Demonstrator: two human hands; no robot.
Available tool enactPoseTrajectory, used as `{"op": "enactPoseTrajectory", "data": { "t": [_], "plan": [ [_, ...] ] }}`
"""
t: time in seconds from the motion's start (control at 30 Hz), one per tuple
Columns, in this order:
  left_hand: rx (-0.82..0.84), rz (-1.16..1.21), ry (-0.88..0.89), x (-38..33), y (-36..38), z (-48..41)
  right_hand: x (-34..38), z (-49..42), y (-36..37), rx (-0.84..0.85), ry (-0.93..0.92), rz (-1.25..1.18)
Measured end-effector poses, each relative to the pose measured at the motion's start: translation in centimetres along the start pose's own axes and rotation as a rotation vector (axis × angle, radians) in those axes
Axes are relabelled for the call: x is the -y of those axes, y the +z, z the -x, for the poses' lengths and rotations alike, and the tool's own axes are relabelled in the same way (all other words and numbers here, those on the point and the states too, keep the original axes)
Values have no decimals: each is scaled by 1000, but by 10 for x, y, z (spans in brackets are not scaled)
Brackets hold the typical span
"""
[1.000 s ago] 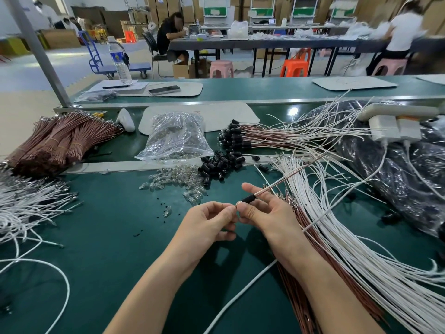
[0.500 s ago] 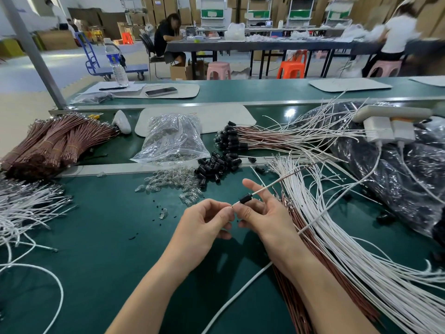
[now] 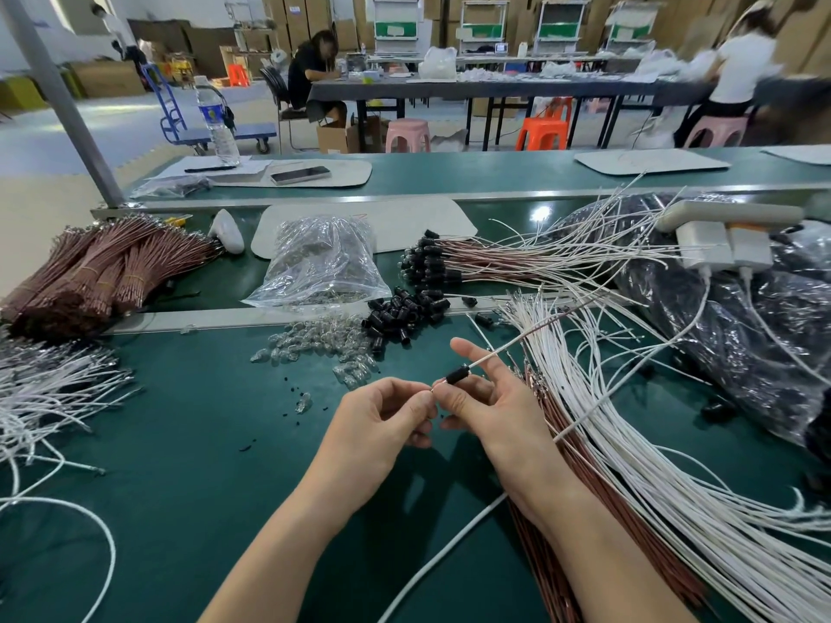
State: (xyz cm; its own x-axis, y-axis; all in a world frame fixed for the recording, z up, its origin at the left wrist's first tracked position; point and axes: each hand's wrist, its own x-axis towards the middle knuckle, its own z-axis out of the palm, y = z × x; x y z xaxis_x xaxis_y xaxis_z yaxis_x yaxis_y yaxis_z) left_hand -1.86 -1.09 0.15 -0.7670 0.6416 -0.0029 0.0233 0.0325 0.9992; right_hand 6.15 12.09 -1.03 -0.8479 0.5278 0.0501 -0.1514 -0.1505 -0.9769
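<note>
Over the green bench (image 3: 180, 442) my two hands meet at the middle. My right hand (image 3: 485, 406) holds a thin white and brown wire pair (image 3: 499, 348) that carries a small black sleeve (image 3: 457, 376) near its end. My left hand (image 3: 382, 420) pinches the bare metal tips of that wire pair just left of the sleeve. The wire pair runs up and to the right, over a fan of white wires (image 3: 629, 442).
Loose black sleeves (image 3: 404, 314) and small clear bulbs (image 3: 314, 344) lie just beyond my hands, behind them a clear bag (image 3: 319, 263) of bulbs. Brown wire bundles (image 3: 90, 272) lie far left, finished sleeved wires (image 3: 472, 263) at centre right, black plastic (image 3: 742, 330) and a power strip (image 3: 728, 215) right.
The black sleeve has slid a little up the wire, away from my left fingertips, so the bare tips now show. Both hands stay in the same place.
</note>
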Motion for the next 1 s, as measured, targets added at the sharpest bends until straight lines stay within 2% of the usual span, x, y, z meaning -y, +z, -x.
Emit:
{"op": "enactPoseTrajectory", "data": {
  "t": [0.1,0.17,0.27,0.3,0.37,0.43,0.47,0.63,0.7,0.77,0.87,0.93,1.0],
  "plan": [
    [17,-7,-11,1,0,-1,0,0,0,5,7,-52],
    [-2,-129,51,3,-5,-1,0,-1,1,7,17,-85],
    [-280,-675,270,9,-24,-5,1,-2,0,-42,38,-199],
    [-381,-871,283,11,-31,-7,2,-3,-1,-62,48,-248],
    [-458,-1090,149,16,-44,-11,4,-4,-3,-80,68,-336],
    [-430,-1147,27,19,-49,-14,6,-6,-3,-78,83,-407],
    [-420,-1153,22,21,-50,-15,7,-5,-3,-75,88,-436],
    [-435,-1176,116,20,-46,-18,9,-4,-7,-51,115,-507],
    [-449,-1078,200,18,-44,-18,9,-4,-9,-47,132,-530],
    [-429,-763,257,12,-35,-13,9,-4,-10,-43,150,-561],
    [-271,-306,217,3,-9,-2,8,-5,-9,-38,166,-600],
    [-153,-189,213,3,8,3,7,-6,-8,-28,174,-607],
    [-110,-104,216,3,16,5,6,-6,-8,-29,172,-600]
  ]
}}
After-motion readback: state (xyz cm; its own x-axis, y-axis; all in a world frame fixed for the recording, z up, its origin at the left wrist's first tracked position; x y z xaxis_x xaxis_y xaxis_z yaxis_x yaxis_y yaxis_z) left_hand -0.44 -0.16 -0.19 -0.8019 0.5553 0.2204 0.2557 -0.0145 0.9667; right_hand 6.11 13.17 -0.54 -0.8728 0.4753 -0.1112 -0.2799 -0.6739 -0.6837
